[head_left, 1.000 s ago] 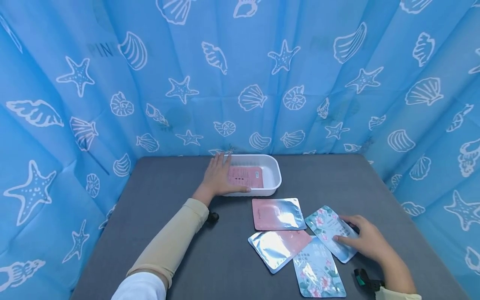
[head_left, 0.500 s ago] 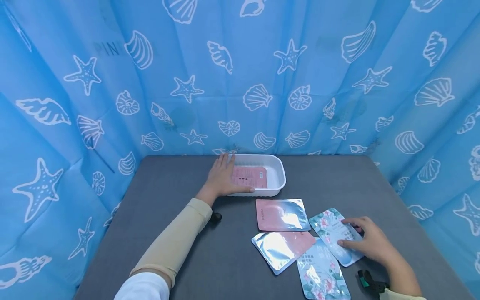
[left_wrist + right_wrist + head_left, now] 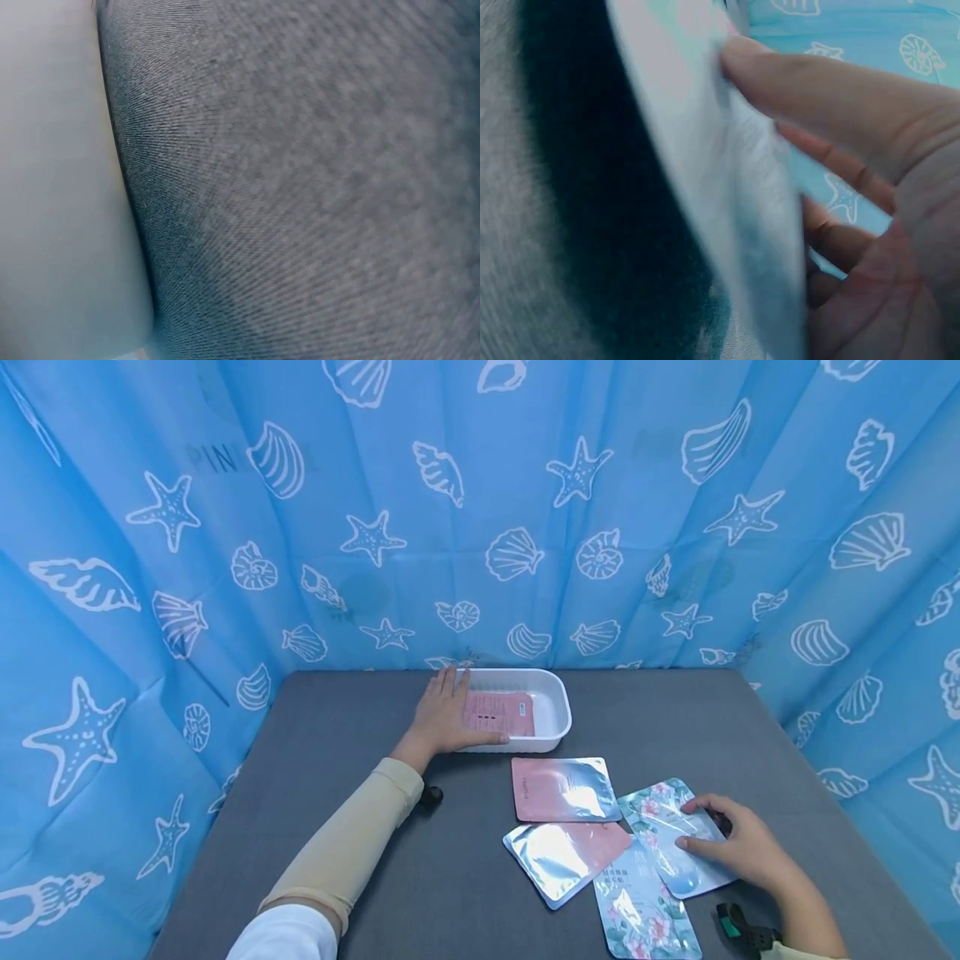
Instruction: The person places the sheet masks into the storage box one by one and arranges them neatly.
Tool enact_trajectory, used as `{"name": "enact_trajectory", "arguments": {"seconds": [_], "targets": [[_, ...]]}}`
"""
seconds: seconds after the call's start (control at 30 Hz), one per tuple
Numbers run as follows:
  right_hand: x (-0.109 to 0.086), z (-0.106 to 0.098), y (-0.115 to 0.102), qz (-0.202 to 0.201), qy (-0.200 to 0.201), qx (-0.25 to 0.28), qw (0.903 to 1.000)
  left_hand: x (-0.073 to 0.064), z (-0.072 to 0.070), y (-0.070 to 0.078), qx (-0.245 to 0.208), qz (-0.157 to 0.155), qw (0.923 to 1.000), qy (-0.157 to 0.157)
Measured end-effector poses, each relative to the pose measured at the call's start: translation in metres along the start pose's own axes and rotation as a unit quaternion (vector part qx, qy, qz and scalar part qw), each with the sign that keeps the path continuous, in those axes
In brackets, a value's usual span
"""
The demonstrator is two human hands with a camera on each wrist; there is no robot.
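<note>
My right hand pinches a pale blue floral face mask sachet by its right side. The right wrist view has the thumb on one face of the sachet and fingers behind it, with its edge standing up from the cloth and a dark shadow beside it. My left hand rests over the left end of a white plastic tray, fingers spread toward the far rim and thumb along the near one. Inside the tray lies a pink sachet, partly hidden by that hand. Only pale sleeve and grey cloth fill the left wrist view.
Before the tray lies a pink and silver sachet, with another pink and silver one nearer. A second floral sachet lies partly under its neighbours. Behind the grey table hangs a blue seashell curtain.
The near end of the floral sachet has shifted slightly right and toward me in my right hand. My left hand has stayed on the tray; the head view has turned slightly.
</note>
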State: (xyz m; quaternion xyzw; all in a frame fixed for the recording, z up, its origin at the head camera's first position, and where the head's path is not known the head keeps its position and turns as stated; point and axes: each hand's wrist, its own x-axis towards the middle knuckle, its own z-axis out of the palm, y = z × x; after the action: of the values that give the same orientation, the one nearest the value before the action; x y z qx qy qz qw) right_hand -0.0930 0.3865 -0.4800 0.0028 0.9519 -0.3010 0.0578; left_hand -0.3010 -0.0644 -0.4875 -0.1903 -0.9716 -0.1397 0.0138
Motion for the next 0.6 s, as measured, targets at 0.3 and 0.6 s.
{"name": "enact_trajectory", "arguments": {"seconds": [0.3,0.6], "targets": [[-0.006,-0.003,-0.006,-0.048,0.051,0.022,0.9973,0.0,0.004,-0.002,-0.007,-0.002,1.0,-0.001],[-0.008,-0.01,-0.021,-0.085,0.1,0.045,0.9903,0.0,0.003,-0.002,0.0,0.002,1.0,-0.009]]}}
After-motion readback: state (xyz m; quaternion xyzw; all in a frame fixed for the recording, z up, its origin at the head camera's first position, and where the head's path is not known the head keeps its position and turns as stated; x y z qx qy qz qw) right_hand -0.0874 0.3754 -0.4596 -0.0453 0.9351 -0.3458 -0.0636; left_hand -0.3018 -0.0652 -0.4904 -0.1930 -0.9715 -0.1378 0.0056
